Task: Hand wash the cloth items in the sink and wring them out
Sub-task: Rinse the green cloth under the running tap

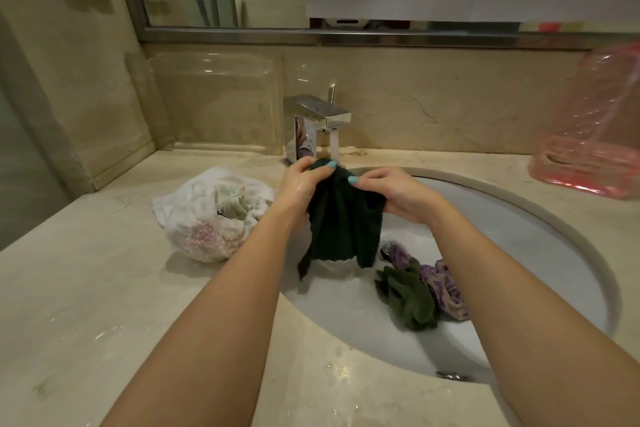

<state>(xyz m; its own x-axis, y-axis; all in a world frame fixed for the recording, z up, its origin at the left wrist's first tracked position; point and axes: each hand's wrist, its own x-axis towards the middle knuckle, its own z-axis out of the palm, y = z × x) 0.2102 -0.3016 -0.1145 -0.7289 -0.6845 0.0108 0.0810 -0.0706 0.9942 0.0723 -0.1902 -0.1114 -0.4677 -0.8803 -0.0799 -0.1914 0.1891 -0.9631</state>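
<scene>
Left hand: the left hand (298,185) curls round the upper left edge of a dark green fuzzy-knit cloth (343,229), its thumb with a turquoise nail laid across the front of the fabric.
Right hand: the right hand (394,192) pinches the upper right edge of the same cloth, thumb on top, the other fingers tucked behind it and out of sight.
Held cloth: it hangs limp from both grips, bunched at the top, lower edges dangling above the bowl. Its top sits just under the water stream (334,146), though I cannot tell whether the water strikes it.
Tap: a square chrome faucet (323,114) is running, lever tilted up.
Sink: a white oval sink basin (519,239) is set into a beige marble countertop (86,288), with wet, foamy patches on the bowl.
In the bowl: a crumpled olive green cloth (410,298) lies to the right of the held one, touching a purple patterned cloth (448,284) that partly covers the drain.
Left of the sink: a thin white plastic bag (194,204) sits on the counter, with pale and pink fabrics inside that are hard to tell apart.
Far right: a pink translucent plastic bag (595,135) is cut off by the frame edge.
Back wall: a clear plastic tray (218,100) leans against the splashback.
</scene>
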